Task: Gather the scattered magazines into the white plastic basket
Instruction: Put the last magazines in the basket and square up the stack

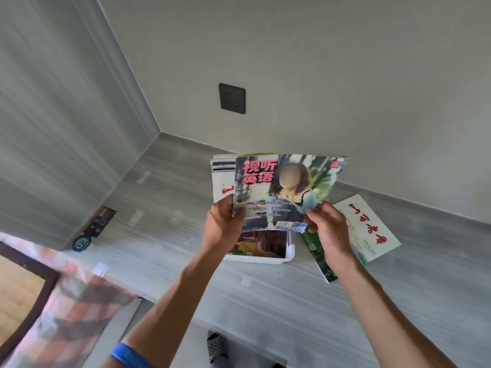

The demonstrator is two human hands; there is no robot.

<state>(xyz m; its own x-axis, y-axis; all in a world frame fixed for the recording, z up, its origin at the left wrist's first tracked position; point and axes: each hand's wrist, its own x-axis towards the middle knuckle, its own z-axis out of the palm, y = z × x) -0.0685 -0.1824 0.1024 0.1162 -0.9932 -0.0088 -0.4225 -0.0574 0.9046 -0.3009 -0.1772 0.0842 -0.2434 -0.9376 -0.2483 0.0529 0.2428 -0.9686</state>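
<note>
I hold a magazine (287, 187) with pink characters on its cover upright above the white plastic basket (288, 257). My left hand (224, 224) grips its lower left edge together with several other magazines (221, 176) stacked behind it. My right hand (328, 225) pinches its lower right corner. The basket sits on the grey counter below my hands, with a magazine (261, 244) lying inside it. To the right, a pale green magazine with red characters (370, 227) lies flat on the counter, and a dark green one (317, 257) lies beside it, partly under my right wrist.
The grey counter (164, 235) runs into a wall corner at the left. A dark leaflet (99, 221) and a round blue tag (82, 243) lie near the left wall. A black wall socket (232, 98) sits above. A checked cloth (79, 301) covers the lower left.
</note>
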